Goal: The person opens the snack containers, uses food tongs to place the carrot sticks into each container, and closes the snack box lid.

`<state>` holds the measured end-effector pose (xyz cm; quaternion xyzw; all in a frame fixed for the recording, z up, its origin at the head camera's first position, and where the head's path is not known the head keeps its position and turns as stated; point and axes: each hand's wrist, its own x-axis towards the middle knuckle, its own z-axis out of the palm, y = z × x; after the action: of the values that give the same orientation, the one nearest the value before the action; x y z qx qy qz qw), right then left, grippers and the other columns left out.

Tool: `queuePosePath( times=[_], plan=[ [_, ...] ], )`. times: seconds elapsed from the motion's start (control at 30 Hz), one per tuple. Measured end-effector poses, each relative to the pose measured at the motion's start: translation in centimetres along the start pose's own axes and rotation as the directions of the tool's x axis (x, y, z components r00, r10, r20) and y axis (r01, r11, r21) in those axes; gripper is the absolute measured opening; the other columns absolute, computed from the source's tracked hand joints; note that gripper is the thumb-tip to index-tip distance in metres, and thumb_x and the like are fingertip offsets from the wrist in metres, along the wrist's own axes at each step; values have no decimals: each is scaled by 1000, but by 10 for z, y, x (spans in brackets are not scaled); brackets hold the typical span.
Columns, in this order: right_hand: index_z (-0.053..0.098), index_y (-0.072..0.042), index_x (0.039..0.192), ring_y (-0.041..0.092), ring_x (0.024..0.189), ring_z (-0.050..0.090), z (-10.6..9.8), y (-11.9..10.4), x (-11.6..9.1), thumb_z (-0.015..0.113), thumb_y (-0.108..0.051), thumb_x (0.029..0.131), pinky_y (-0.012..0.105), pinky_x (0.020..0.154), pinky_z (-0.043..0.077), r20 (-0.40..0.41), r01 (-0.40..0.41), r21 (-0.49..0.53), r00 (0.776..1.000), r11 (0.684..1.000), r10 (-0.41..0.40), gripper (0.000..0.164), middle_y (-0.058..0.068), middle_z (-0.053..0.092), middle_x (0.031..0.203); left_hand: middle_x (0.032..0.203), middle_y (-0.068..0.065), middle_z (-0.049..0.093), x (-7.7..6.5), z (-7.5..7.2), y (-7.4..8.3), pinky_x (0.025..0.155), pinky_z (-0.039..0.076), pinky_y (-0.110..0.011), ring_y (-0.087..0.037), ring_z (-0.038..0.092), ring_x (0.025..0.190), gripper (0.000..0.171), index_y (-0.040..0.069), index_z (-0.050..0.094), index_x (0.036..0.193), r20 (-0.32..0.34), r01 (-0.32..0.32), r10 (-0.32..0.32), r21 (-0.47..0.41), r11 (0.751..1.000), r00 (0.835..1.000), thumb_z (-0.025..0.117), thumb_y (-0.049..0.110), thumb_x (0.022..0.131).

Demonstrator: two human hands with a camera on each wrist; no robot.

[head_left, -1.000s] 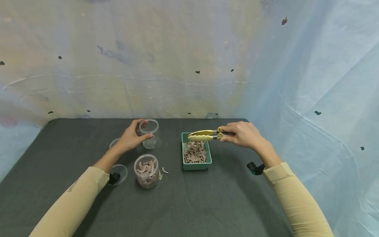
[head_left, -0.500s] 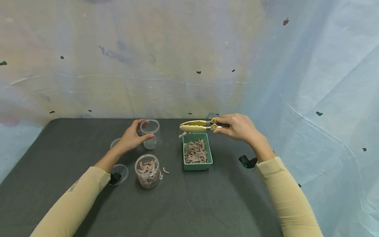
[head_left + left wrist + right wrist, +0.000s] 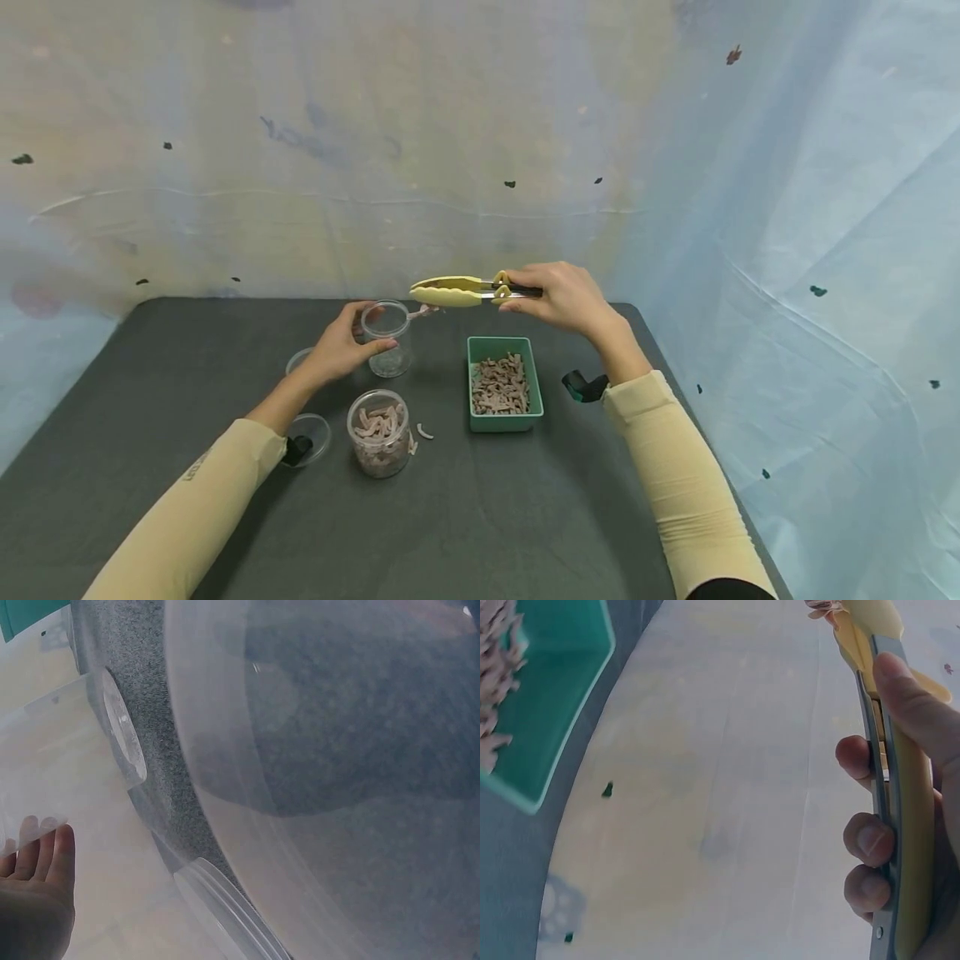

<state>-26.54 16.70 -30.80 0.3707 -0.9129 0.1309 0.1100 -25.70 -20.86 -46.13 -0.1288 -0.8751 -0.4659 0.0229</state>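
Note:
My left hand (image 3: 341, 346) holds a clear plastic jar (image 3: 388, 362) near the back of the table, thumb on the near side and fingers behind it. In the left wrist view the fingers (image 3: 46, 859) curve around the jar wall. My right hand (image 3: 562, 296) grips yellow-tipped tongs (image 3: 450, 293), seen also along the right of the right wrist view. A few pale brownish strips (image 3: 424, 311) hang from the tong tips, right at the jar's rim. Below and to the right stands a green tray (image 3: 506, 423) with many similar strips (image 3: 501, 387).
A second clear jar (image 3: 380, 462), filled with strips, stands in front of the held jar. Loose strips (image 3: 424, 432) lie beside it on the dark table (image 3: 480, 517). Clear round lids (image 3: 320, 435) lie by the left forearm. Plastic sheeting (image 3: 450, 150) hangs behind the table.
My right hand has moved left and away from me with the tongs, carrying strips from over the green tray to the jar's rim. The left hand keeps its hold on the jar.

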Motion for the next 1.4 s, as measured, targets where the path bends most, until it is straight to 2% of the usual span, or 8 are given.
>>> queuePosePath(
  times=[0.2, 0.33, 0.43, 0.67, 0.8, 1.03, 1.27, 1.4],
  plan=[
    [65, -18, 144, 19, 77, 62, 10, -5, 22, 77, -47, 92, 38, 64, 48, 26, 1, 15, 1000, 1000, -2, 61, 5, 72, 130, 155, -23, 44, 0, 1, 1, 116, 38, -58, -43, 42, 143, 90, 5, 30, 159, 16, 12, -12, -11, 1000, 1000, 80, 40, 93],
    [63, -17, 146, 25, 94, 70, 19, -8, 35, 76, -48, 93, 43, 72, 53, 48, -9, 33, 999, 999, 7, 62, 6, 69, 136, 156, -27, 40, 0, 1, 0, 113, 40, -61, -47, 44, 140, 96, 6, 27, 161, 29, 42, -42, 8, 999, 999, 79, 47, 92],
    [61, -19, 147, 25, 98, 70, 28, -9, 44, 75, -49, 94, 42, 74, 53, 68, -26, 32, 997, 999, 24, 63, 6, 69, 137, 157, -29, 37, 0, 1, 0, 111, 41, -62, -50, 44, 139, 99, 6, 25, 162, 36, 61, -61, 21, 998, 997, 78, 51, 92],
    [62, -23, 147, 19, 75, 60, 49, -15, 60, 75, -51, 93, 35, 63, 44, 115, -46, 45, 993, 998, 40, 62, 3, 74, 125, 160, -31, 33, -1, 1, 1, 108, 43, -65, -53, 44, 137, 101, 6, 23, 163, 35, 73, -74, 32, 997, 997, 78, 50, 92],
    [62, -24, 147, 18, 80, 64, 57, -18, 64, 75, -51, 94, 35, 63, 45, 141, -57, 57, 989, 997, 48, 61, 2, 72, 131, 162, -30, 31, 0, 1, 0, 106, 43, -66, -54, 45, 136, 103, 4, 22, 163, 26, 78, -79, 30, 997, 997, 79, 52, 91],
    [59, -25, 149, 19, 93, 70, 74, -16, 65, 73, -54, 93, 33, 61, 45, 182, -100, 28, 979, 995, 93, 65, 1, 69, 136, 157, -30, 37, 1, 1, -1, 109, 42, -63, -51, 46, 136, 98, 3, 25, 161, 23, 62, -62, 17, 998, 998, 80, 47, 92],
    [57, -26, 150, 19, 87, 68, 82, -14, 62, 72, -55, 93, 33, 60, 44, 197, -114, -2, 974, 994, 112, 65, 1, 70, 133, 151, -27, 45, 2, 2, 0, 112, 41, -60, -46, 46, 137, 93, 3, 28, 159, 18, 41, -41, 11, 999, 999, 81, 40, 93],
    [57, -27, 151, 20, 94, 70, 81, -17, 62, 71, -58, 93, 35, 63, 49, 202, -104, -41, 973, 994, 110, 67, 1, 69, 136, 149, -27, 46, 1, 2, 1, 112, 41, -60, -46, 47, 137, 94, 3, 27, 160, 21, 38, -39, 10, 999, 999, 81, 41, 93]
  ],
)
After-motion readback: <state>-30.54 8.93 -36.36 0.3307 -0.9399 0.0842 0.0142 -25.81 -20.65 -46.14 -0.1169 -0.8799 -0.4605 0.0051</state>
